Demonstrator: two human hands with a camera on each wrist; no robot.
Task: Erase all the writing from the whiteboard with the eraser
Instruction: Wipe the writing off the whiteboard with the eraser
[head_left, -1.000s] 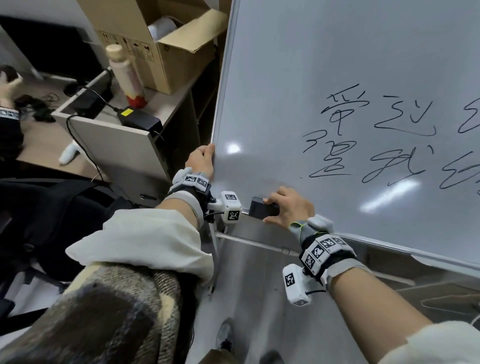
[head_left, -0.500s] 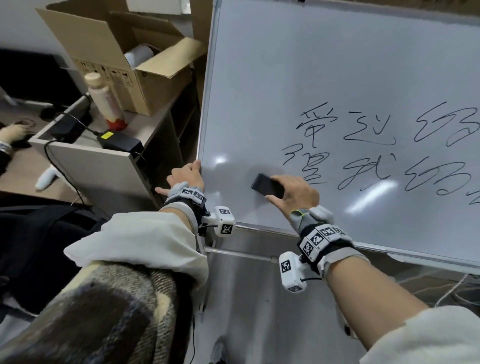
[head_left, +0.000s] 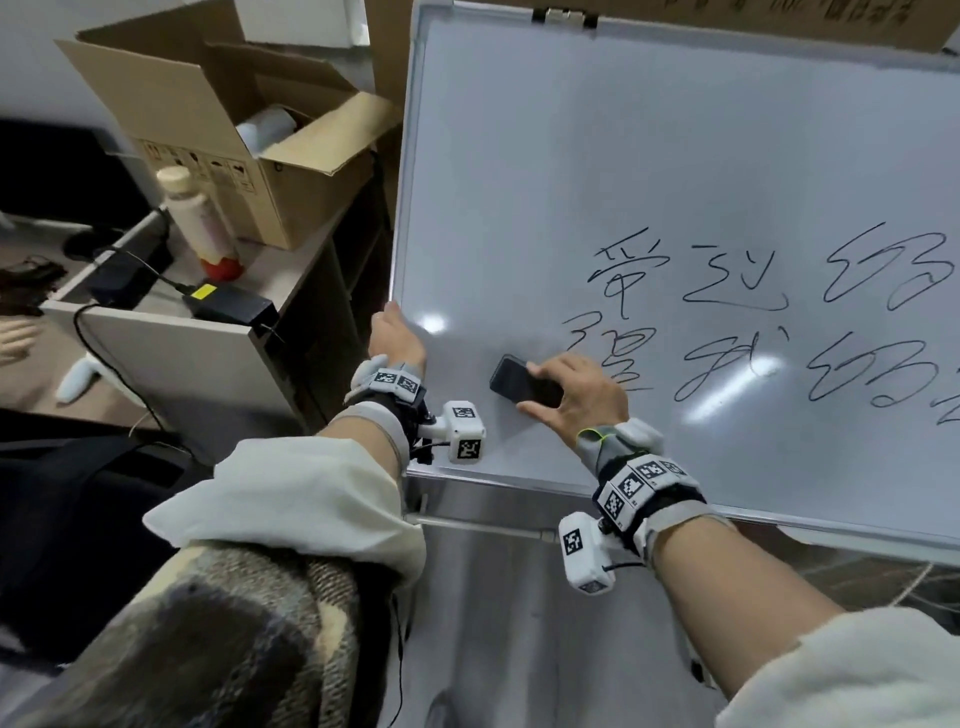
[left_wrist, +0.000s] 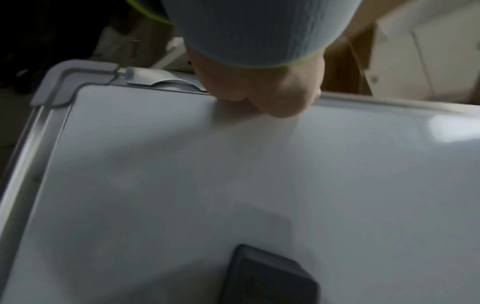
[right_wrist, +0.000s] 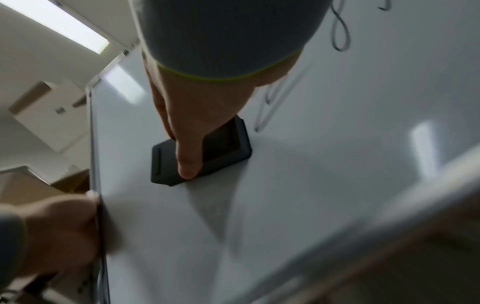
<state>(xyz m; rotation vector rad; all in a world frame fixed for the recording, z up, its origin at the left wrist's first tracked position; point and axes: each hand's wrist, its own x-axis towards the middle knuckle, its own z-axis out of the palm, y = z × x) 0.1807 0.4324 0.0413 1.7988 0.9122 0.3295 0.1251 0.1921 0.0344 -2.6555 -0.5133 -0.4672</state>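
Observation:
A whiteboard (head_left: 597, 156) stands upright before me, with black handwriting (head_left: 727, 322) in two rows across its middle and right. My right hand (head_left: 571, 395) grips a black eraser (head_left: 519, 384) and holds it flat against the board, just left of the lower row. The right wrist view has the thumb lying along the eraser (right_wrist: 207, 152), with pen strokes (right_wrist: 275, 102) just beyond it. My left hand (head_left: 395, 338) grips the board's left edge; its fingers are hidden behind the frame. In the left wrist view the left hand (left_wrist: 265, 96) sits at the frame, with the eraser (left_wrist: 267, 277) below.
A grey cabinet (head_left: 171, 343) stands left of the board with an open cardboard box (head_left: 218, 135), a bottle (head_left: 200, 223) and a black power adapter (head_left: 228, 306) on top. A metal rail (head_left: 478, 525) runs under the board's bottom edge.
My right hand lifted the eraser from the bottom rail onto the board face and moved it toward the writing. The left hand stayed on the left edge.

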